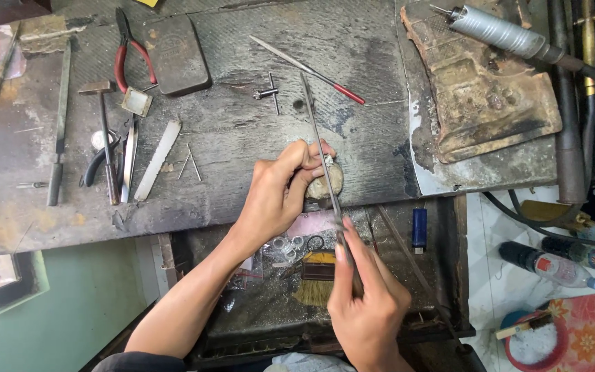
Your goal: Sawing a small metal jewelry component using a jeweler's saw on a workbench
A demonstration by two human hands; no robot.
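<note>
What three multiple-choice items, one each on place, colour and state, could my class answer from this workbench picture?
1. Where does the brush lie?
A. in the tray under the bench
B. on the floor
C. on the hammer

2. What colour are the handles of the pliers at the bench's far side?
A. blue
B. red
C. yellow

3. What does the right hand do?
A. rests empty
B. grips a bottle
C. grips a long file

Answers: 1 A, it sits below the benchtop; 2 B, they are red; 3 C, fingers close around the file, which reaches past the left hand.
</note>
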